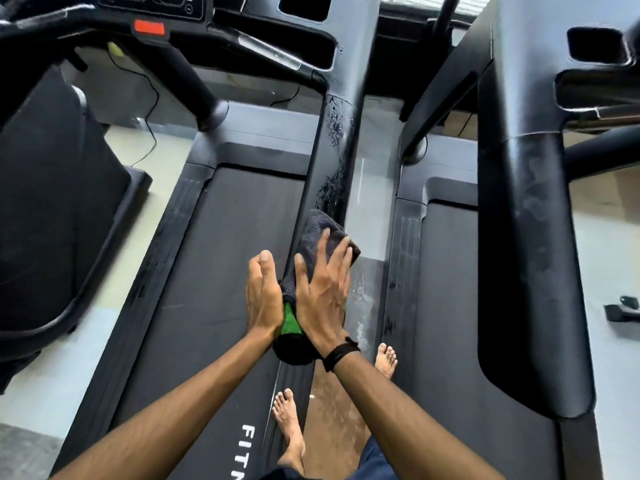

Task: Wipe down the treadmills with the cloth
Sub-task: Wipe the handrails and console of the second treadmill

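Between two black treadmills, the flat left hand (262, 299) and right hand (323, 289) press a dark grey-and-green cloth (313, 258) around the near black upright post (332, 161).

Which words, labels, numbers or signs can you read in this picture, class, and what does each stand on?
"FITN": white letters on the treadmill belt, cut off by the bottom edge of the picture.
Console panel: small symbols and markings, too small and blurred to read.
Red tab under the console: no text can be made out.
The cloth bears no readable text.
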